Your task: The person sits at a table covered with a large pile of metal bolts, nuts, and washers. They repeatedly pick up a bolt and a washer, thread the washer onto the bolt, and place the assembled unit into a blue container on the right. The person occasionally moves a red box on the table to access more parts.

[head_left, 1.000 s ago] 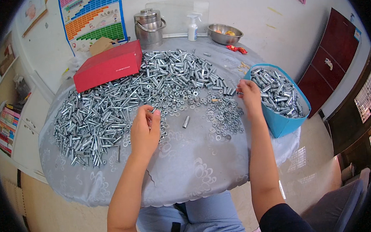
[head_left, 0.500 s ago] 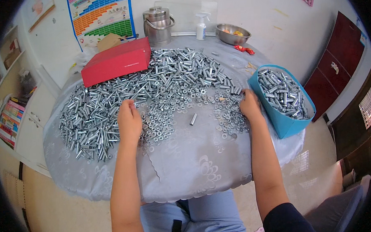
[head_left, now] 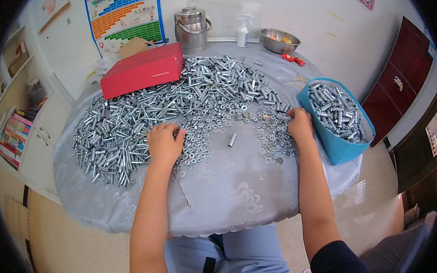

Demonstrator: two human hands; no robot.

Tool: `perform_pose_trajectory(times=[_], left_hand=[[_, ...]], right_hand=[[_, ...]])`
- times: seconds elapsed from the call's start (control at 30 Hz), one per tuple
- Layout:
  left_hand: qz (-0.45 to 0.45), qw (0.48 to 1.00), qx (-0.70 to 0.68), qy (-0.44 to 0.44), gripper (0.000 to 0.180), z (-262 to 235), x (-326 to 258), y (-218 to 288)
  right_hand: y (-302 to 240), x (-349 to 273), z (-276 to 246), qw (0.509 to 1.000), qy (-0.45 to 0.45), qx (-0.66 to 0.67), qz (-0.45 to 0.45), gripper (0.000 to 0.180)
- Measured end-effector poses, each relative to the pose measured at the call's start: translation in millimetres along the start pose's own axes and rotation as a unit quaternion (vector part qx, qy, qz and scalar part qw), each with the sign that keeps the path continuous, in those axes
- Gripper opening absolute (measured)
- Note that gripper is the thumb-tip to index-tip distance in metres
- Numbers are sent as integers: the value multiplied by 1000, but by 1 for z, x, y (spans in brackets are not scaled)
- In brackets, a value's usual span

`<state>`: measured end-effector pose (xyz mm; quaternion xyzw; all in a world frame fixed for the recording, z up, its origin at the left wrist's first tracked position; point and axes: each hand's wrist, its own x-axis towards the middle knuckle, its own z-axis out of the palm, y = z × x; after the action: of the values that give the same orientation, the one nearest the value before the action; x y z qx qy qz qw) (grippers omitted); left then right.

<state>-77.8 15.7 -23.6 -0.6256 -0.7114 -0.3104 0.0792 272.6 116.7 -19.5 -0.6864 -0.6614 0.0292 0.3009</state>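
My left hand (head_left: 165,143) rests palm down at the near edge of a big pile of metal bolts and sleeves (head_left: 115,137), its thumb apart from its bent fingers. Beside it lie many loose nuts and washers (head_left: 194,146). At the right end of the pile, my right hand (head_left: 301,124) has its fingers curled together by some short metal sleeves (head_left: 280,105); what they hold, if anything, is hidden. One metal sleeve (head_left: 232,139) lies alone between the hands. Close to my right hand stands a blue fabric bin (head_left: 345,153) filled with assembled-looking metal pieces (head_left: 337,111).
A red box (head_left: 143,73) lies on the pile's far left. Farther back stand a steel pot (head_left: 191,31), a spray bottle (head_left: 242,35) and a steel bowl (head_left: 280,45). Red wrappers (head_left: 293,59) lie near the bowl. A grey cloth (head_left: 221,195) covers the round table.
My left hand has moved right and its fingers have spread from a closer pinch. My right hand stays by the same sleeves. The whole view has shifted slightly.
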Motion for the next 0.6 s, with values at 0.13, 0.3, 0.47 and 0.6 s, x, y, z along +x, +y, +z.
perform_pose_trajectory(times=[0.13, 0.3, 0.47, 0.6], left_hand=[[-12, 1000, -10, 24, 17, 0, 0, 0], [-7, 1000, 0, 25, 15, 1, -2, -3], [15, 998, 40, 42, 18, 6, -1, -4], [31, 996, 53, 71, 24, 6, 1, -6]], right_hand=[[-4, -2, -4, 1000, -11, -21, 19, 25], [-5, -4, -4, 999, -12, -42, 15, 26], [-4, -7, 1, 995, 12, -93, -23, 28], [-8, -8, -4, 997, -11, -80, -11, 27]])
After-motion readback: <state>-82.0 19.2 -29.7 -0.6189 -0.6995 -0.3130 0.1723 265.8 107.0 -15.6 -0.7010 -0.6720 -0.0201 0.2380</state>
